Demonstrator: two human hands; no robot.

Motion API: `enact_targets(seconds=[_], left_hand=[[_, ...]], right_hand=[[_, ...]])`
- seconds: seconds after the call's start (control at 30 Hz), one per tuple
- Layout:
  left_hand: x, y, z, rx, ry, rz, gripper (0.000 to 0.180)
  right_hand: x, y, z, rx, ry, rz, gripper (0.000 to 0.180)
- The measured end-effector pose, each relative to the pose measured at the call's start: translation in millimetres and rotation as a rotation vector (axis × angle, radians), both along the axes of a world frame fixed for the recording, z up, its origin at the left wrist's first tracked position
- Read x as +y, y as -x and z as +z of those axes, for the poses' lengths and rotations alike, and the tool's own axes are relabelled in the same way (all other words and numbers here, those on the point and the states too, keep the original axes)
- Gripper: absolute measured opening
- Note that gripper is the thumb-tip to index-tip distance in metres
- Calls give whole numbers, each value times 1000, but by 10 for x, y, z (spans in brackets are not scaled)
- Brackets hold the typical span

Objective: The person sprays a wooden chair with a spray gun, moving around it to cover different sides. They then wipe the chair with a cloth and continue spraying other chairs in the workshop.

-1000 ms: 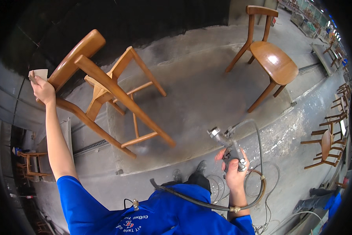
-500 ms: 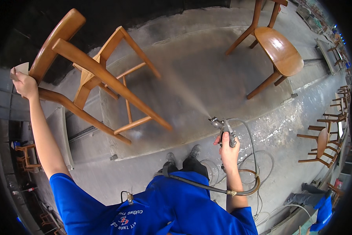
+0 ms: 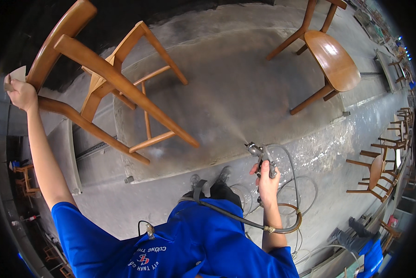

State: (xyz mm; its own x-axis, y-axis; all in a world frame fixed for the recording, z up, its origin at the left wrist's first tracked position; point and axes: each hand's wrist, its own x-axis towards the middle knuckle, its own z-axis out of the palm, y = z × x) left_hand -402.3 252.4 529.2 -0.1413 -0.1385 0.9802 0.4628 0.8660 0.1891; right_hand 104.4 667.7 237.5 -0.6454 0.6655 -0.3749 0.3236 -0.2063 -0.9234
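My left hand (image 3: 22, 95), arm stretched out to the far left, is closed on the backrest end of a tilted brown wooden chair frame (image 3: 124, 91). A small pale piece of sheet (image 3: 18, 74), paper or sandpaper by its look, shows in the same grip. The frame has no solid seat; a lighter wood piece (image 3: 98, 83) crosses its middle. On the right, my right hand (image 3: 267, 183) grips a metal spray gun (image 3: 260, 153), fingers round its handle and trigger. A faint mist fans from its nozzle toward the far left, beside the frame's legs.
A finished-looking chair (image 3: 330, 60) with a glossy seat stands at the far right of a grey platform (image 3: 217, 97). A hose (image 3: 293, 162) runs from the gun and loops on the floor. More chairs (image 3: 377, 169) line the right; a person in blue (image 3: 372, 255) is at lower right.
The chair frame and my left hand appear slightly farther left and up in the picture. The mist from the spray gun looks fainter. Both grips are kept.
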Motion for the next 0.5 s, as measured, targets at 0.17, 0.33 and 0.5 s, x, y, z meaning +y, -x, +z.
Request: enact_targets(seconds=[0.17,0.33,0.5], left_hand=[[29,-29,1,41,5,22,36],[73,-63,8,-26,-76,-11,38],[46,-44,-37,-29,-94,-59,39]], right_hand=[[-105,51,322,206,24,-69,52],[-123,110,775,483,4,-47,71],[-253,-72,907,306,-143,12,62]])
